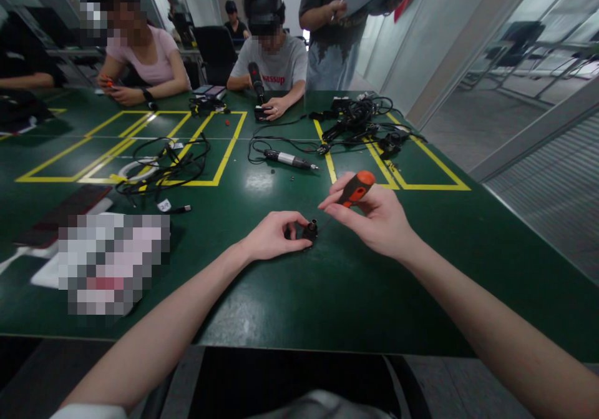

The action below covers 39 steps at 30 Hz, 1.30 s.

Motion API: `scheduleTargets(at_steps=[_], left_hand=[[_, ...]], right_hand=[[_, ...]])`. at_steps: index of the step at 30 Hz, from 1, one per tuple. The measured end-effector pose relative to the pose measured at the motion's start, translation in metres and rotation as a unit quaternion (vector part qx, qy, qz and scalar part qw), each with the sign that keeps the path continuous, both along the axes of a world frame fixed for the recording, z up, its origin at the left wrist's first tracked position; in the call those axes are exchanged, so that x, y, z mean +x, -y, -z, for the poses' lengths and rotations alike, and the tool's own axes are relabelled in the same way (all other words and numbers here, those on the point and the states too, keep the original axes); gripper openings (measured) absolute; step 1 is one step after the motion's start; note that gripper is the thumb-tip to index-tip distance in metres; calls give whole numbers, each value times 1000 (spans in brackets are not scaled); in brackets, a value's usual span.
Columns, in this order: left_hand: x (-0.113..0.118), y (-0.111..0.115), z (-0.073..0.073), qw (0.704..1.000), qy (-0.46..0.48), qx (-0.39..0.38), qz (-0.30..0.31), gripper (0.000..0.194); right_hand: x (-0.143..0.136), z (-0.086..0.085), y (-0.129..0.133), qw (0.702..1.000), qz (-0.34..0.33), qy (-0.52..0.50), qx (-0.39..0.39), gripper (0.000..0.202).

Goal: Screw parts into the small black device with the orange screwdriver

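Observation:
My left hand (276, 236) rests on the green table, its thumb and fingers closed around a small black part (309, 231). A short metal cylinder stands up from that part; its exact kind I cannot make out. To the right, my right hand (374, 216) grips a screwdriver (358, 188) with an orange and black handle. The handle tilts up to the right. Its thin shaft is hard to see and points down toward the black part; whether the tip touches it I cannot tell. Beyond both hands lies a black and silver electric screwdriver (287, 158) with a cord.
Tangled black cables (350, 122) lie at the back right, and more cables (173, 163) at the left. A dark red phone (65, 213) and a blurred-out package (116, 260) are near my left. Across the green table (262, 306), a person (271, 57) holds a black tool.

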<state>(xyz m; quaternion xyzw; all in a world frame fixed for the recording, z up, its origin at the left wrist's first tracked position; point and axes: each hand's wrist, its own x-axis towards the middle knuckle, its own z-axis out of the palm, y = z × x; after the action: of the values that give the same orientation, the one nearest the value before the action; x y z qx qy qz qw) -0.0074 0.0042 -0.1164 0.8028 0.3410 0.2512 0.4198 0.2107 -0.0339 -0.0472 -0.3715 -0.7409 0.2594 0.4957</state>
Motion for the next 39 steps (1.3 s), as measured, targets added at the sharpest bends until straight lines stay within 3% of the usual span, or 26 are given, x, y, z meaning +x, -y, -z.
scheduleTargets(at_steps=[2,7,9,13,18,21,27,30,34,39], left_hand=[[0,0,0,1000,-4,-1,-4,32],[0,1,-1,1000,-2,-5,-3,32],[0,1,-1,1000,0,-8,-4,33],[0,1,0,1000,3,-6,-3,32],[0,0,-1,1000,-7,-11,-4,32],[0,1,-1,1000,-5,-11,-7,32],[1,1,-1,1000,-4,-6,-6,32],[1,1,-1,1000,-3,-7,-8,33],[1,0,0,1000,-3,-9,-10,33],[1,0,1,1000,2,-6,-6,32]], right_hand=[[1,-3,-1,1000,14,3,4,16],[2,-9,1,999,36,-21,5,68],[3,-10,1,999,28,-6,24,75],[3,-12,-2,998,4,19,66,60],[-3,-20,-5,994,-1,-79,75,15],[-9,-25,-4,985,-57,-160,8,22],[-21,-31,-5,938,-181,-263,-132,29],[-24,-34,-10,922,-226,-271,-162,32],[-31,-35,-18,903,-273,-273,-188,20],[-37,-33,-25,896,-278,-297,-177,25]])
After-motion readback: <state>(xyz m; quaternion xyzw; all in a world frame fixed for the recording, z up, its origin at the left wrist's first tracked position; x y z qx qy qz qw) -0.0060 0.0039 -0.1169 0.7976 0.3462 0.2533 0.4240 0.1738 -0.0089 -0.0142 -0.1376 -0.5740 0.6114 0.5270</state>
